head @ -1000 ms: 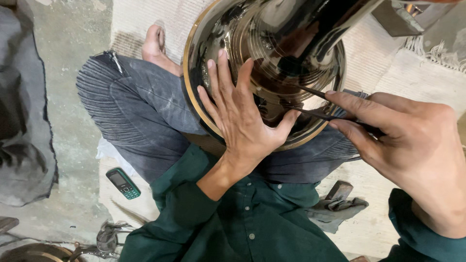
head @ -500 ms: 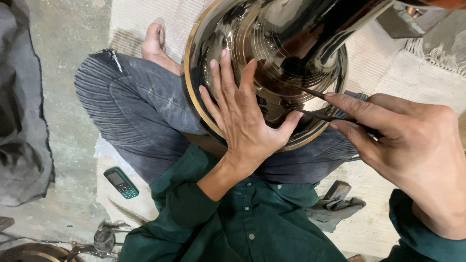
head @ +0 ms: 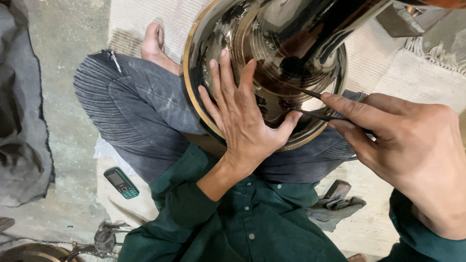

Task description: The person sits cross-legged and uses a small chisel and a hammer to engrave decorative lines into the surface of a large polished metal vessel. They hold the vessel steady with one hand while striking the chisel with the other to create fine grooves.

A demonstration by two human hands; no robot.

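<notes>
A large shiny metal vessel (head: 291, 43) with a brass-coloured rim rests on my lap, its ringed round base facing me. My left hand (head: 242, 116) lies flat on that base with fingers spread, steadying it. Pinched between the fingers of my right hand (head: 407, 145) is a thin dark metal tool (head: 310, 114). The tool's two slim prongs reach left onto the vessel's grooved base near my left thumb. I sit cross-legged in grey trousers and a dark green shirt.
A small green mobile phone (head: 121, 183) lies on the mat by my left knee. Grey cloth (head: 19, 121) is heaped at the left. A hammer wrapped in rag (head: 335, 201) sits by my right side. Metal tools (head: 102, 240) and a brass dish edge (head: 29, 252) lie at bottom left.
My left hand has shifted slightly on the vessel's base and the view has drifted a little. The right hand keeps the tool against the grooves.
</notes>
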